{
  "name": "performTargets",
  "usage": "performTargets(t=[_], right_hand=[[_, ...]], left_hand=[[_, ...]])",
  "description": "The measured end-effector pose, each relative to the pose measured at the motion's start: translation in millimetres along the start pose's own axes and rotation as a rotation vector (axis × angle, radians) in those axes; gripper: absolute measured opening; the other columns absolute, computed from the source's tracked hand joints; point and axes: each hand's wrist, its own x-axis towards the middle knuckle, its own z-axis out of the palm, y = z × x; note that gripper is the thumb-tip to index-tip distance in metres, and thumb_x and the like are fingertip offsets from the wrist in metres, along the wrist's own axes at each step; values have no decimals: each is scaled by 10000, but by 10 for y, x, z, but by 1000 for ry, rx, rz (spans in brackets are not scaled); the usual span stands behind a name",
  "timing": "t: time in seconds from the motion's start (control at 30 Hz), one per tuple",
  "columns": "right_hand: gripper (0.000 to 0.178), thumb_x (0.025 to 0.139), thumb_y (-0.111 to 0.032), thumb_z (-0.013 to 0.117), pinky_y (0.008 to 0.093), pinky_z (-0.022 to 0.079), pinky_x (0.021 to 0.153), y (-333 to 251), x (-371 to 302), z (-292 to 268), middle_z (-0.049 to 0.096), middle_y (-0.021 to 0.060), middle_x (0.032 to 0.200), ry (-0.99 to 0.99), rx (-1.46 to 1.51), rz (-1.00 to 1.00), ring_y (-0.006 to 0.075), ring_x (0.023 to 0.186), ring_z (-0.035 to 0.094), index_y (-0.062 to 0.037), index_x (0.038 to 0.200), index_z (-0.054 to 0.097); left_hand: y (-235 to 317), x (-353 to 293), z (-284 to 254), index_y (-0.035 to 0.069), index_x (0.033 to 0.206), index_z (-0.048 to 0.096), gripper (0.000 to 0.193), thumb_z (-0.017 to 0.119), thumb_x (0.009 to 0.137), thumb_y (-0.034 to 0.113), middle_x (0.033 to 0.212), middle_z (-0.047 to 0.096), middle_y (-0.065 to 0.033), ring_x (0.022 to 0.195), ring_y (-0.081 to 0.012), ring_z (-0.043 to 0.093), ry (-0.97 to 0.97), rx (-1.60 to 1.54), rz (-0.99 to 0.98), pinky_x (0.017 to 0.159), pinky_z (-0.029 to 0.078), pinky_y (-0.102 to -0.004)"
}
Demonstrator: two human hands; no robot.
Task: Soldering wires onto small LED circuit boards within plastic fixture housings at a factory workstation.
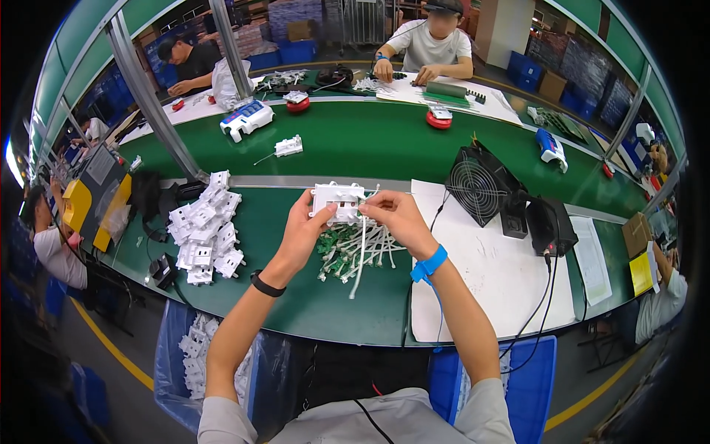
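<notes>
Left hand [299, 231] is gripping white rectangular plastic housing [334, 195], right hand [393, 213] pinching at its right edge; thin white cable [359, 260], dangling below it, could be snagging.

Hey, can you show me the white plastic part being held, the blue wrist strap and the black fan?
White plastic part [336, 193], head view: upper part of its face.
Blue wrist strap [430, 263], head view: middle of the band.
Black fan [475, 187], head view: middle of its round grille.
</notes>
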Motion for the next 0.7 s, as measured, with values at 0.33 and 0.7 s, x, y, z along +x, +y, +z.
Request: performTargets(t=[0.33,0.7], right_hand=[[222,890,-148,796,251,475,599,31,-195,-68,687,46,753,186,-393,-136,89,651,595,52,877,701],[220,910,-199,785,224,456,605,152,-338,-406,643,-7,785,-20,191,75,64,658,564,8,953,729]], left_hand=[[-198,58,96,50,1128,500,210,657,1001,103,1011,709,-80,867,-80,661,-50,110,49,715,514,-233],[-210,72,351,49,1121,502,208,662,1001,109,942,710,-62,794,-72,662,-53,142,27,649,503,-219]])
